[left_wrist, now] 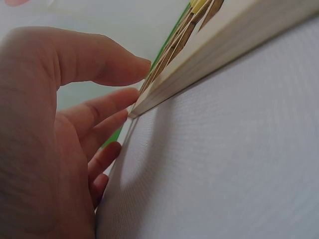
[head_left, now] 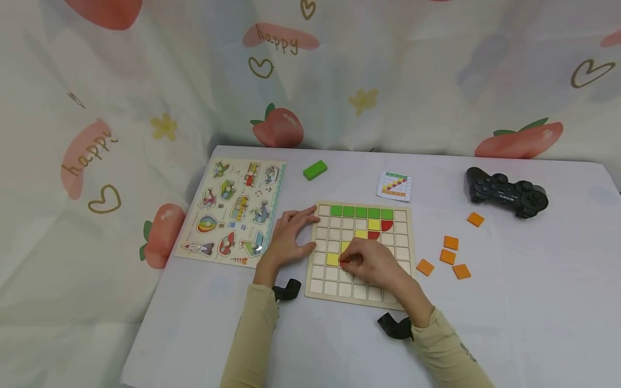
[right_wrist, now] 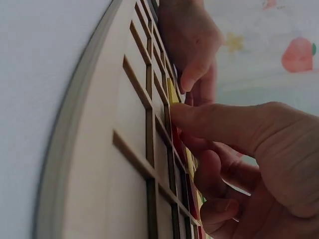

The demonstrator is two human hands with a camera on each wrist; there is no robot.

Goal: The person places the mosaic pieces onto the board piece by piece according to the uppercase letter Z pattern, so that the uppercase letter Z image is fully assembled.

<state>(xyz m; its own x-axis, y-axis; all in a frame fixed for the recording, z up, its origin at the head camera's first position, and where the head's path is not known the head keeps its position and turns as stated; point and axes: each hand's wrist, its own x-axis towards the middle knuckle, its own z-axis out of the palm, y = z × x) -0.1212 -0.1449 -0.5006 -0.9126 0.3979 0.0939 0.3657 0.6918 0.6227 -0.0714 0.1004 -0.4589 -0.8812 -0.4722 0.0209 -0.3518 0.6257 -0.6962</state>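
A wooden grid board [head_left: 324, 272] lies on the table, with a row of green tiles [head_left: 360, 212] near its far edge and a diagonal of yellow tiles [head_left: 332, 259] beside red rounded tiles [head_left: 386, 225]. Thumb and fingers of my right hand [head_left: 373, 263] pinch a small red tile [head_left: 343, 263] at a cell just right of the lowest yellow one. That hand hides part of the diagonal. At the board's left edge rests my left hand [head_left: 289, 242], fingers extended; in the left wrist view its thumb and fingertips touch the board's corner area.
Several loose orange tiles [head_left: 448, 256] lie right of the board. Behind it are a pattern card [head_left: 394, 186] and a green block [head_left: 315, 170]. A picture puzzle board [head_left: 233, 215] sits at left, a black game controller [head_left: 506, 193] at far right.
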